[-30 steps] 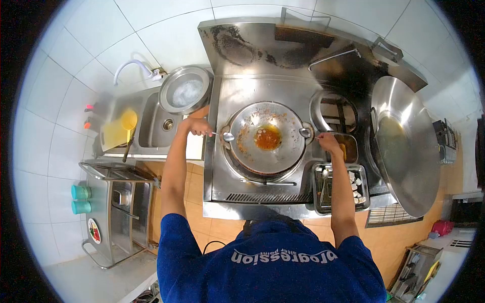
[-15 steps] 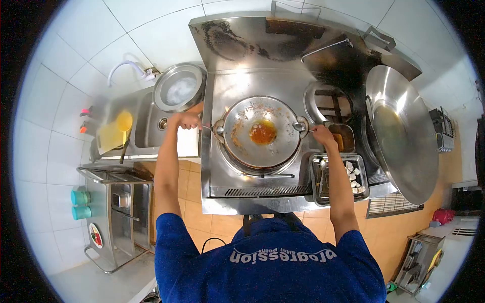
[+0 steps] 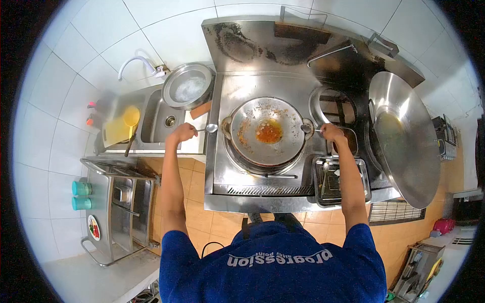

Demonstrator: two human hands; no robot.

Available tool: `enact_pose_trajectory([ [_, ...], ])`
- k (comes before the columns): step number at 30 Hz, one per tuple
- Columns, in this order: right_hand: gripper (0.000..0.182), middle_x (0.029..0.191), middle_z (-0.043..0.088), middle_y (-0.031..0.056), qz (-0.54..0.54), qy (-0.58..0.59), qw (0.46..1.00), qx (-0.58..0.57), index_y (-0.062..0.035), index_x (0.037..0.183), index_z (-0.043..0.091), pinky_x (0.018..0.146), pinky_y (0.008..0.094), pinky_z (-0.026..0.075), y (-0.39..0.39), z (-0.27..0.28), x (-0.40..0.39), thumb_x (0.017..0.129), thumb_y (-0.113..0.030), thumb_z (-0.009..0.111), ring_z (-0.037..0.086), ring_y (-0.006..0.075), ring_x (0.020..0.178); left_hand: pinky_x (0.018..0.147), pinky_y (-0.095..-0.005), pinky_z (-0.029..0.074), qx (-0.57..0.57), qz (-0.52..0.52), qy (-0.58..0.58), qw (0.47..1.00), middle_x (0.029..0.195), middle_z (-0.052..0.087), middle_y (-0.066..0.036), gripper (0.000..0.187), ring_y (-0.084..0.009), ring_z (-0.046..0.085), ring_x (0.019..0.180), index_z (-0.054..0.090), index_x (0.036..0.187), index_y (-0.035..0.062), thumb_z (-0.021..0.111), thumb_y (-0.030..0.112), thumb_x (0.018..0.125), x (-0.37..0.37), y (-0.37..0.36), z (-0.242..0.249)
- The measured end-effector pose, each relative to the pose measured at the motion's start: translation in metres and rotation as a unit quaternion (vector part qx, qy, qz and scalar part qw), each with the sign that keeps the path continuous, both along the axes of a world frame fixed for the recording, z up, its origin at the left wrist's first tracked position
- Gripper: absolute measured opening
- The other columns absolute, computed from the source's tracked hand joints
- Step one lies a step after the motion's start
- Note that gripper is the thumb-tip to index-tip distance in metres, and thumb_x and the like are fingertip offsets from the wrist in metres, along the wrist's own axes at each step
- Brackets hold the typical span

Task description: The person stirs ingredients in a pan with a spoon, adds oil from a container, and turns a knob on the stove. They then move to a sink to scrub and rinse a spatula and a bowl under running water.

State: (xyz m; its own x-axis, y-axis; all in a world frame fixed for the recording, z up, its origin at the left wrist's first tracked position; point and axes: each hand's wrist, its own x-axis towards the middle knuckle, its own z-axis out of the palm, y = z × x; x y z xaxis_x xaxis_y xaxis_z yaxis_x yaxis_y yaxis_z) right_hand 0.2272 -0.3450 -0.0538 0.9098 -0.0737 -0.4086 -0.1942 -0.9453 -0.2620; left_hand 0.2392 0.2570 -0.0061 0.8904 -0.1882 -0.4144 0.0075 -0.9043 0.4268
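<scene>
**Both hands at the wok**

While the left hand [image 3: 183, 132] keeps its grip pressed together around the handle of a ladle [image 3: 210, 128], the bowl of the ladle hangs just beside the left ear of the wok [image 3: 267, 132]. The right hand [image 3: 332, 132] is closed at the right ear of the wok. The wok sits on the burner of the steel bench [image 3: 252, 189], with orange sauce in its middle. A metal tray [image 3: 336, 182] lies near the right forearm, and a sink [image 3: 160, 121] is left of the stove.

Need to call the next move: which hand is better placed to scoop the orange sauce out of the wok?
Left, probably. The left hand holds a ladle just outside the wok rim; the right hand grips the far handle.
</scene>
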Motion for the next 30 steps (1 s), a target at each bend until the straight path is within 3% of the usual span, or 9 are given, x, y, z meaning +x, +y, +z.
enact_pose_trajectory([
  [7, 0.03, 0.104, 0.063, 0.0186, 0.004, -0.004, 0.994, -0.108, -0.0076, 0.104, 0.062, 0.082, 0.044, 0.047, -0.007, 0.017, -0.019, 0.077, -0.019, 0.054, 0.061, 0.035, 0.097, 0.051, -0.0281, 0.034, -0.225, 0.195, -0.07, 0.952, 0.056, 0.046, -0.001, 0.027, -0.0111, 0.043, 0.054, 0.063, 0.079, 0.0004, 0.047, 0.021, 0.083, -0.101, -0.021, -0.021],
  [10, 0.032, 0.1, 0.062, 0.0236, -0.094, 0.009, 0.993, -0.075, -0.0035, 0.104, 0.061, 0.082, 0.0454, 0.046, -0.003, 0.013, -0.052, 0.076, -0.017, 0.053, 0.06, 0.0378, 0.097, 0.049, -0.0269, 0.031, -0.289, 0.274, -0.087, 0.913, 0.055, 0.042, 0.001, 0.025, -0.0084, 0.039, 0.053, 0.062, 0.079, -0.0001, 0.046, 0.019, 0.085, -0.117, -0.03, -0.048],
  [11, 0.03, 0.098, 0.062, 0.0244, -0.13, -0.082, 0.988, 0.031, -0.0038, 0.103, 0.061, 0.082, 0.0443, 0.046, -0.002, -0.008, -0.057, 0.077, -0.017, 0.052, 0.06, 0.0382, 0.095, 0.049, -0.0266, 0.03, -0.315, 0.301, -0.091, 0.896, 0.055, 0.04, 0.002, 0.024, -0.0076, 0.037, 0.053, 0.062, 0.079, -0.0003, 0.046, 0.018, 0.084, -0.121, -0.034, -0.059],
  [15, 0.026, 0.09, 0.064, 0.0222, -0.232, -0.246, 0.901, 0.274, -0.0038, 0.1, 0.061, 0.08, 0.041, 0.046, 0.012, -0.103, -0.054, 0.079, -0.017, 0.052, 0.061, 0.0376, 0.089, 0.056, -0.0295, 0.038, -0.263, 0.325, -0.143, 0.897, 0.061, 0.053, -0.004, 0.028, -0.0125, 0.047, 0.059, 0.064, 0.083, -0.0027, 0.048, 0.02, 0.082, -0.103, -0.054, -0.067],
  [19, 0.025, 0.088, 0.064, 0.0194, -0.369, -0.202, 0.874, 0.245, -0.0047, 0.097, 0.063, 0.078, 0.0398, 0.046, 0.047, -0.076, -0.048, 0.079, -0.019, 0.054, 0.061, 0.0342, 0.088, 0.07, -0.0355, 0.046, -0.161, 0.33, -0.105, 0.924, 0.076, 0.065, -0.016, 0.032, -0.0258, 0.062, 0.075, 0.068, 0.086, 0.0013, 0.051, 0.027, 0.079, -0.072, -0.048, -0.073],
  [21, 0.026, 0.09, 0.065, 0.019, -0.288, -0.247, 0.897, 0.228, -0.0065, 0.097, 0.064, 0.078, 0.0391, 0.046, 0.026, -0.083, -0.046, 0.077, -0.021, 0.056, 0.062, 0.0334, 0.089, 0.074, -0.0372, 0.047, -0.099, 0.312, -0.084, 0.941, 0.081, 0.066, -0.02, 0.033, -0.0303, 0.064, 0.081, 0.069, 0.086, 0.0034, 0.052, 0.03, 0.077, -0.063, -0.042, -0.065],
  [23, 0.021, 0.08, 0.065, 0.0104, -0.232, -0.211, 0.944, 0.106, -0.0112, 0.093, 0.067, 0.069, 0.0378, 0.046, 0.008, -0.067, -0.051, 0.08, -0.022, 0.055, 0.06, 0.0235, 0.071, 0.082, -0.0395, 0.047, -0.058, 0.258, -0.029, 0.964, 0.088, 0.065, -0.023, 0.034, -0.0361, 0.062, 0.092, 0.07, 0.085, 0.0066, 0.052, 0.034, 0.075, -0.056, -0.039, -0.054],
  [28, 0.019, 0.073, 0.063, 0.0087, -0.143, -0.134, 0.962, 0.192, -0.0066, 0.083, 0.068, 0.067, 0.0332, 0.044, -0.02, -0.048, -0.042, 0.076, -0.02, 0.055, 0.058, 0.0194, 0.07, 0.066, -0.0332, 0.045, -0.124, 0.138, 0.0, 0.983, 0.071, 0.063, -0.013, 0.03, -0.0227, 0.059, 0.07, 0.066, 0.076, 0.0012, 0.049, 0.026, 0.071, -0.035, -0.041, -0.043],
  [30, 0.018, 0.071, 0.062, 0.0067, -0.117, -0.107, 0.962, 0.222, -0.0049, 0.08, 0.067, 0.065, 0.0316, 0.043, -0.025, -0.046, -0.034, 0.076, -0.018, 0.055, 0.056, 0.0178, 0.068, 0.059, -0.03, 0.038, -0.187, 0.135, 0.033, 0.972, 0.063, 0.054, -0.006, 0.023, -0.0163, 0.047, 0.062, 0.06, 0.067, 0.0011, 0.048, 0.021, 0.07, -0.026, -0.051, -0.037],
])
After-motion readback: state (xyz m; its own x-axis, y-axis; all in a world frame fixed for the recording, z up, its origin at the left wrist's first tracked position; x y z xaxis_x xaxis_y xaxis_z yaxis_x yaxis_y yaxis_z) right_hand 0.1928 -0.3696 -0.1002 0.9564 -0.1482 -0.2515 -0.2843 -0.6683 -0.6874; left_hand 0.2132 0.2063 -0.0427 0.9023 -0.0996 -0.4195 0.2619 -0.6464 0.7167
